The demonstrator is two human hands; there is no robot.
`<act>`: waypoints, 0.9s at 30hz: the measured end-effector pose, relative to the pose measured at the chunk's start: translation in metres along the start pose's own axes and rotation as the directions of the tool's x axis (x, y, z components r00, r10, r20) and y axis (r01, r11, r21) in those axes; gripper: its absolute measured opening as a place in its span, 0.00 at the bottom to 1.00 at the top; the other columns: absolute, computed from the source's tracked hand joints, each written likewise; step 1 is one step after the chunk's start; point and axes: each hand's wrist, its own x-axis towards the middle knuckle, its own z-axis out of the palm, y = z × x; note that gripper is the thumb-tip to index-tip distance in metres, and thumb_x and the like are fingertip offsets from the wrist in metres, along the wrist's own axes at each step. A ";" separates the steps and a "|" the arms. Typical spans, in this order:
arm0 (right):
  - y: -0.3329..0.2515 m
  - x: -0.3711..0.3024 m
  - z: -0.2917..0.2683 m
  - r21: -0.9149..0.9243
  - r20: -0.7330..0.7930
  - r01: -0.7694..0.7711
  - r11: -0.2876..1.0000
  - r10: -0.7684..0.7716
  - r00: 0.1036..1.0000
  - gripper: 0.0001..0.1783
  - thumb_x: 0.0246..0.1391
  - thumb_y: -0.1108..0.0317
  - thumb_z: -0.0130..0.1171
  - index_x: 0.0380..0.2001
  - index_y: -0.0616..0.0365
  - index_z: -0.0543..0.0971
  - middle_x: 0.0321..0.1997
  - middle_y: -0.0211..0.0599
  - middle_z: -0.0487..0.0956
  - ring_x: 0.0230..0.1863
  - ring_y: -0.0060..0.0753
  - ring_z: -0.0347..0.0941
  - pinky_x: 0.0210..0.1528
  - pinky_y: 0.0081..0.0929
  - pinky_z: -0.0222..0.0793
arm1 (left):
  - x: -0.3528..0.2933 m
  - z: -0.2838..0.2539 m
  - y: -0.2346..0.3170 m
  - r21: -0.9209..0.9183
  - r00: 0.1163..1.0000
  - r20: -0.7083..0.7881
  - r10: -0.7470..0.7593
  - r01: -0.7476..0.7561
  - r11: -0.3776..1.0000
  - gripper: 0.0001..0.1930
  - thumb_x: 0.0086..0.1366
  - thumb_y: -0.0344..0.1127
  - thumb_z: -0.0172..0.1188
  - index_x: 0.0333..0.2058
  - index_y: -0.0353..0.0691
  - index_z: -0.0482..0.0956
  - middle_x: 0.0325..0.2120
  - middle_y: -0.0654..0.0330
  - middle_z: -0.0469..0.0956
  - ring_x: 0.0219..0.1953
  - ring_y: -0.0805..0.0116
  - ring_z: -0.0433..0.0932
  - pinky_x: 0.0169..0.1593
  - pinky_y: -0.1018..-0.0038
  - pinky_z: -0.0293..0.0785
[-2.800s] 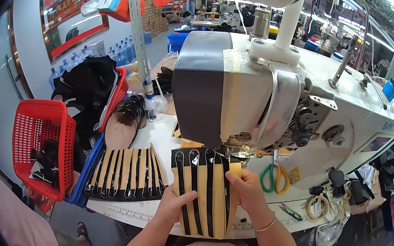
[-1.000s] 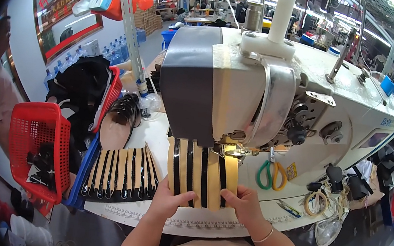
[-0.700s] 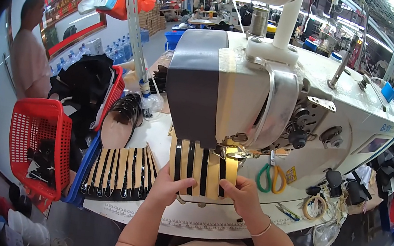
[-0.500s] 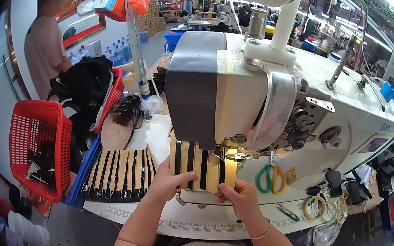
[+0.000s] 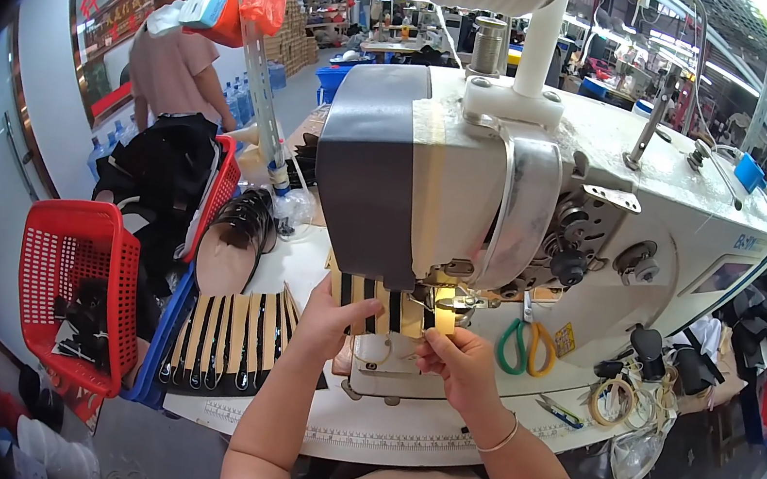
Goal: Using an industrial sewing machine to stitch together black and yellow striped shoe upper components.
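A flat piece striped in tan and black (image 5: 381, 295) lies under the needle area of a sewing machine (image 5: 482, 204), where the lamp lights it. My left hand (image 5: 333, 319) presses on its left side, thumb across the stripes and fingers mostly hidden at its edge. With thumb and forefinger pinched together, my right hand (image 5: 459, 363) holds its near right corner just in front of the needle. On the table to the left rests a similar stack of tan and black striped pieces (image 5: 227, 340). The grey machine head hides the far part of the held piece.
Green-and-orange-handled scissors (image 5: 526, 343), small snips (image 5: 561, 413) and a tape roll (image 5: 612, 401) lie on the right of the table. At left stand a red basket (image 5: 115, 300) and dark shoe parts (image 5: 236, 239). A person (image 5: 177, 68) stands behind them.
The striped piece has moved away from me, farther under the machine head, and both hands have followed slightly. The person at left has moved to the right and turned away.
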 end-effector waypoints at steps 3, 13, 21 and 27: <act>0.002 -0.001 -0.001 0.055 -0.001 -0.006 0.998 0.006 1.000 0.09 0.54 0.66 0.58 0.32 0.62 0.78 0.27 0.34 0.79 0.26 0.22 0.75 0.29 0.17 0.72 | 0.006 0.001 0.002 -0.008 1.000 0.006 0.016 -0.016 1.000 0.24 0.48 0.22 0.62 0.45 0.34 0.67 0.37 0.58 0.75 0.37 0.69 0.76 0.43 0.73 0.75; 0.024 -0.009 -0.025 0.041 -0.017 -0.075 0.996 0.076 0.997 0.07 0.54 0.68 0.57 0.32 0.61 0.77 0.27 0.34 0.78 0.25 0.24 0.74 0.28 0.18 0.72 | 0.031 -0.003 -0.002 -0.028 0.998 0.047 0.030 -0.029 0.999 0.22 0.49 0.24 0.63 0.45 0.36 0.69 0.36 0.61 0.74 0.38 0.70 0.75 0.43 0.71 0.72; 0.043 -0.036 -0.050 -0.228 -0.137 -0.160 0.960 0.131 0.982 0.10 0.52 0.67 0.59 0.33 0.64 0.78 0.27 0.33 0.78 0.28 0.23 0.75 0.32 0.18 0.72 | 0.034 -0.018 -0.026 -0.269 0.998 0.016 -0.056 0.058 0.962 0.14 0.57 0.31 0.57 0.43 0.39 0.71 0.34 0.60 0.77 0.34 0.68 0.78 0.36 0.69 0.78; 0.076 -0.072 -0.063 -0.732 -0.116 -0.005 0.681 -0.118 0.986 0.08 0.49 0.72 0.60 0.32 0.65 0.79 0.26 0.36 0.79 0.29 0.23 0.75 0.32 0.19 0.71 | 0.081 0.006 -0.049 -0.481 0.997 0.080 -0.023 0.058 0.875 0.13 0.59 0.29 0.56 0.43 0.41 0.70 0.34 0.65 0.74 0.35 0.74 0.73 0.41 0.72 0.73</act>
